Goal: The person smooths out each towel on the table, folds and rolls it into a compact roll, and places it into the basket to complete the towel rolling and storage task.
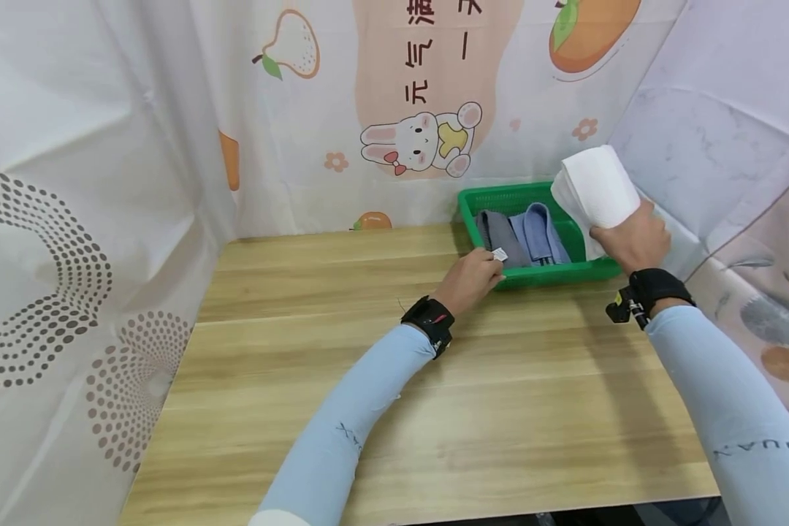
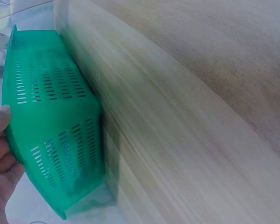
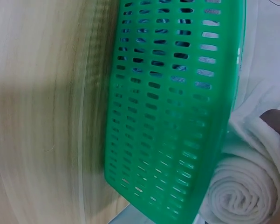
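A green slotted basket (image 1: 546, 275) stands at the back right of the wooden table (image 1: 394, 380). Rolled grey (image 1: 497, 232) and blue (image 1: 543, 230) towels lie side by side in it. My right hand (image 1: 631, 241) grips a rolled white towel (image 1: 595, 190) above the basket's right end; in the right wrist view the white towel (image 3: 244, 186) sits beside the basket's wall (image 3: 172, 116). My left hand (image 1: 476, 277) is curled at the basket's front-left rim, next to a small white tag (image 1: 500, 254). In the left wrist view its fingers (image 2: 0, 149) lie against the basket (image 2: 51, 116).
Printed curtains (image 1: 92, 183) close in the table on the left, back and right. The basket sits close to the back curtain. Bare wood stretches from the basket to the table's front edge.
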Motion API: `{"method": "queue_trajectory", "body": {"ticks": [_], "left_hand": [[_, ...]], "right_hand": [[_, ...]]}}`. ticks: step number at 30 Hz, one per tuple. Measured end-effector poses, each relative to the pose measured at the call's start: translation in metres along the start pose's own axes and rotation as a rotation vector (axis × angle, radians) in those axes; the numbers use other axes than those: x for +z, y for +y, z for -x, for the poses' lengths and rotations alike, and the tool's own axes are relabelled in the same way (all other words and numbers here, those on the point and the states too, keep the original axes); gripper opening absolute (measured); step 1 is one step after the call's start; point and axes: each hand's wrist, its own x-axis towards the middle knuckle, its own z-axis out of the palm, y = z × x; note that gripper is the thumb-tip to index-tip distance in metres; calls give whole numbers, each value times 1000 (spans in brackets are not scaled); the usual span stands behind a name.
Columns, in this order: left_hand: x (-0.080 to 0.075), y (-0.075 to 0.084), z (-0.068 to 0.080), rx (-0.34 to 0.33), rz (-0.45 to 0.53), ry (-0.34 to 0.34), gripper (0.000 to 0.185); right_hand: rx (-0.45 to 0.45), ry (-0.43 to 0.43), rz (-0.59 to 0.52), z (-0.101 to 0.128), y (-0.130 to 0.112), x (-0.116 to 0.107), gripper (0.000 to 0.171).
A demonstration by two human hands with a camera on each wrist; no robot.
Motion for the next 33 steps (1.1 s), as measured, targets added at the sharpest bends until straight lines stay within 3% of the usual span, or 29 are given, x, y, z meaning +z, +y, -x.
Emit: {"method": "queue_trajectory", "body": {"ticks": [5,23,33], "left_hand": [[4,2,2,-3,8,1,10],[2,2,2,-24,-5,-18,11],[0,2,0,-50,4,-26,11]], "right_hand": [[-14,13,5,1,4,6,78],[38,-17,11,-1,6,18,84],[60,-84,36,-4,7,22,87]]}}
